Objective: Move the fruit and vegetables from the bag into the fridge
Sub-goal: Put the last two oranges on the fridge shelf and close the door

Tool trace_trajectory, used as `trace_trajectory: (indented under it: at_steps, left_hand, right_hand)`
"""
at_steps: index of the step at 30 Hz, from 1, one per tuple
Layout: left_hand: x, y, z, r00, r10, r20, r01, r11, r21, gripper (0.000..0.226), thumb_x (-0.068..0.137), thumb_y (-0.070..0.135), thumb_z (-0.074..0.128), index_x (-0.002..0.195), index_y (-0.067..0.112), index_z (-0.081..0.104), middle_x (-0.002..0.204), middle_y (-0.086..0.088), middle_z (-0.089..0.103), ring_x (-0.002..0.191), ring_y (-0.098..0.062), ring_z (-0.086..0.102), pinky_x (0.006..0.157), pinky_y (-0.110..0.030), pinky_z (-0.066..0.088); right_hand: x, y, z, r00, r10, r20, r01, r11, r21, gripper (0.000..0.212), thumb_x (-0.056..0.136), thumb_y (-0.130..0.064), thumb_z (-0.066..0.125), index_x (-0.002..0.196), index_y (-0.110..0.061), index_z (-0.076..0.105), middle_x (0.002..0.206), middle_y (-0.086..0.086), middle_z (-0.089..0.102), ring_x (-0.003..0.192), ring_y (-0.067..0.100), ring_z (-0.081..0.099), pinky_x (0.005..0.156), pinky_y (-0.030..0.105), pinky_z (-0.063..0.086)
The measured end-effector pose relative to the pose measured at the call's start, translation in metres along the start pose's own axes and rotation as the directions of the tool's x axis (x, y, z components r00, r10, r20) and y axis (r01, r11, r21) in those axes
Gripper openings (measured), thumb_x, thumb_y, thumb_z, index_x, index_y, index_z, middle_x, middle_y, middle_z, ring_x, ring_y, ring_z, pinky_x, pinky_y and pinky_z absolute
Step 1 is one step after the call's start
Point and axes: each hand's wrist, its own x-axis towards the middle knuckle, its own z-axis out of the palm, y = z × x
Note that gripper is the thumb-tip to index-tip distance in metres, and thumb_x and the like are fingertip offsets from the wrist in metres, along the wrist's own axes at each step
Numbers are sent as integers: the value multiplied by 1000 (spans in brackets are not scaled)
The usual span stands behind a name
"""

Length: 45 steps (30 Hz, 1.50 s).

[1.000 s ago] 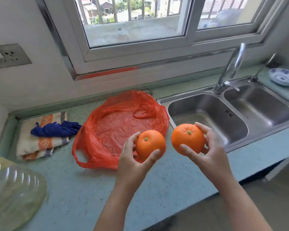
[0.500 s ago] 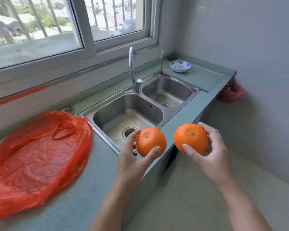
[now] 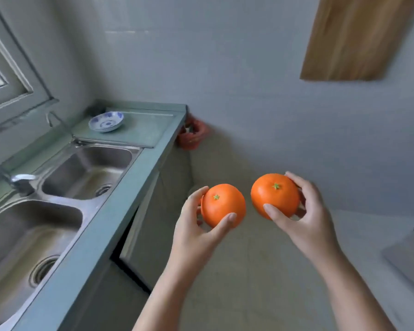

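Each of my hands holds one orange out over the floor, away from the counter. My left hand [image 3: 194,232] grips the left orange [image 3: 222,204] between thumb and fingers. My right hand [image 3: 306,218] grips the right orange [image 3: 274,194], a little higher. Both oranges show a small green stem on top. The red bag and the fridge are out of view.
A green counter [image 3: 120,206] with a steel double sink [image 3: 58,187] and tap [image 3: 22,180] runs along my left. A blue-patterned bowl [image 3: 106,121] sits at its far end, a reddish object [image 3: 193,136] behind the corner. A wooden door [image 3: 359,37] is upper right, a grey surface [image 3: 411,254] at right.
My view has swung right: the red bag has left the frame, the sink now lies at far left, and the wall, floor and wooden door have come in. Both hands still hold their oranges.
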Motion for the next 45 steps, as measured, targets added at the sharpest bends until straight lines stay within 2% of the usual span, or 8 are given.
trace_trajectory:
  at_steps: [3,6,20,25,32,37,41,45]
  left_hand:
    - [21,11,63,991,31,129,-32,999,5,62,51,65,63,109,54,43,112,22,53,97,1,55,83,-21,47]
    - [36,22,114,970,56,235,-56,998,-8,64,52,64,64,112,51,44,111,22,54,97,-4,58,84,-28,49]
    - [156,41,303,789,166,591,-138,986,-93,58,50,64,61,104,53,43,107,21,55,94,-4,57,79,-22,47]
    - [222,62,360,716,248,652,-193,969,-156,59,51,62,61,106,53,42,109,22,54,96,0,55,76,-17,45]
    - [266,88,443,578,341,742,-234,940,-250,65,53,62,61,113,48,43,113,23,52,98,0,53,77,-18,45]
    - [270,100,505,512,351,784,-204,936,-285,63,51,64,61,110,50,43,110,28,50,97,5,50,75,-16,43]
    - [261,113,565,464,364,808,-204,931,-303,64,52,65,59,112,51,41,112,30,47,99,4,50,74,-20,45]
    - [243,136,638,414,400,818,-220,916,-336,61,55,60,64,111,51,39,111,31,44,101,-1,50,77,-23,47]
  right_hand:
    - [14,24,-53,993,42,-109,-43,999,-6,73,55,-54,65,121,-32,45,117,-24,45,106,-9,49,80,7,42]
    - [18,46,-95,974,102,-203,-109,994,-20,71,55,-54,66,120,-36,45,120,-20,46,109,-2,50,85,20,45]
    - [86,133,-207,794,217,-567,-295,954,-47,62,56,-51,69,112,-49,44,127,-5,49,114,10,52,83,26,47]
    - [149,149,-232,739,196,-645,-305,950,-61,61,55,-51,70,111,-53,44,125,-12,47,114,10,51,86,30,48]
    - [182,167,-274,598,187,-779,-404,910,-91,64,58,-38,73,113,-50,41,120,-25,43,111,5,49,80,16,44]
    - [189,187,-320,510,161,-845,-452,886,-104,66,65,-25,80,115,-43,41,118,-17,46,106,5,50,70,3,43]
    - [188,208,-368,463,146,-874,-469,877,-102,61,59,-38,70,110,-51,39,115,-28,41,105,-2,48,70,10,44]
    - [186,232,-433,425,118,-898,-473,875,-109,60,59,-41,69,111,-49,39,116,-24,42,106,8,49,73,18,44]
